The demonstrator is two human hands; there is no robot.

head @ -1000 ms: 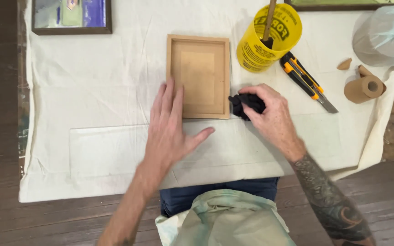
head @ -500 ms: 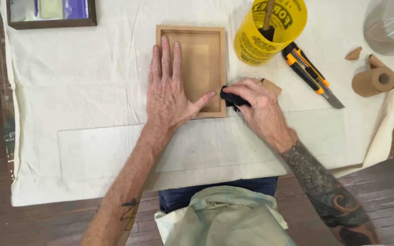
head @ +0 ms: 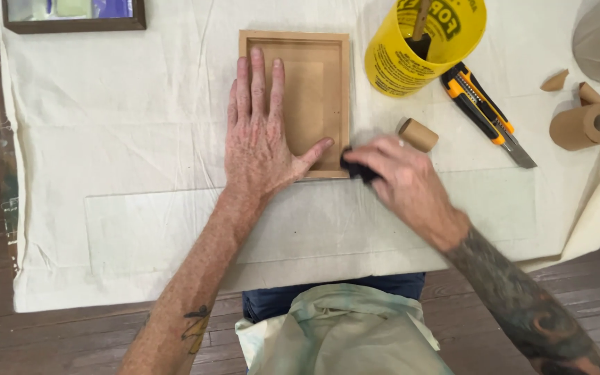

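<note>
A small light-brown wooden frame point(head: 328, 62) lies back-up on a cream cloth. My left hand point(head: 262, 135) rests flat on its left half, fingers spread, thumb on the near right corner. My right hand point(head: 397, 177) is closed on a dark cloth point(head: 354, 165) pressed against the frame's near right corner; most of the cloth is hidden under the fingers.
A yellow plastic cup point(head: 421, 45) with a wooden stick stands behind the right hand. A short cardboard tube point(head: 418, 134), an orange-and-black utility knife point(head: 487, 114), a brown paper tape roll point(head: 588, 125) and a dark picture frame point(head: 71, 15) lie around. The cream cloth point(head: 126, 125) covers the table.
My left hand slid forward from the frame's near edge onto its left half. My right hand moved the dark cloth along the frame's right side down to its near corner.
</note>
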